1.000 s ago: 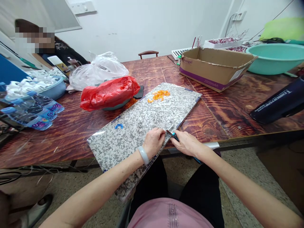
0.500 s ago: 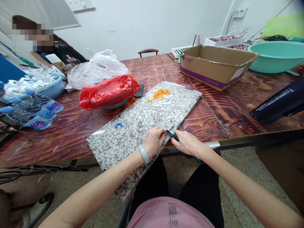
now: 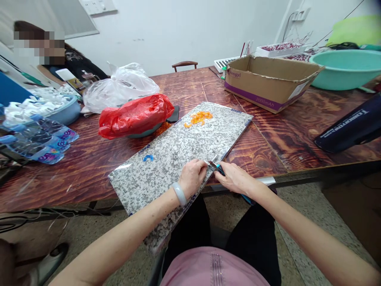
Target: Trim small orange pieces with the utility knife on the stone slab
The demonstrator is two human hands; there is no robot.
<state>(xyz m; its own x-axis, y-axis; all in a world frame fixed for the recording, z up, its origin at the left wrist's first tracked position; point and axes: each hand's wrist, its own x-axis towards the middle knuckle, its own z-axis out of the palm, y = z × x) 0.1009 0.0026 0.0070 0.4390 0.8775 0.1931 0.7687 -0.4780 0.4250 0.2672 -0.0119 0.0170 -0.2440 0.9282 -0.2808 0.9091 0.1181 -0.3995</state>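
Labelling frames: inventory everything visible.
table: 1, brown, centre
board: 1, grey, on table
pieces: several, orange, on board
blue piece: 1, blue, on board
tool: 1, dark, board edge
bag: 1, red, left
sack: 1, white, left
bottles: several, clear, left
basin: 1, blue, left
box: 1, brown, right
tub: 1, teal, right
lettered object: 1, navy, right
chair: 1, brown, back
person: 1, dark top, left
left hand: 1, bare, at board
right hand: 1, bare, on tool

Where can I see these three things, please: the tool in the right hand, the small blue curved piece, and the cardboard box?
Tool (image 3: 220,170): head view, on its dark handle.
Blue curved piece (image 3: 148,157): head view, on the middle of its arc.
Cardboard box (image 3: 255,89): head view, on its long front wall.
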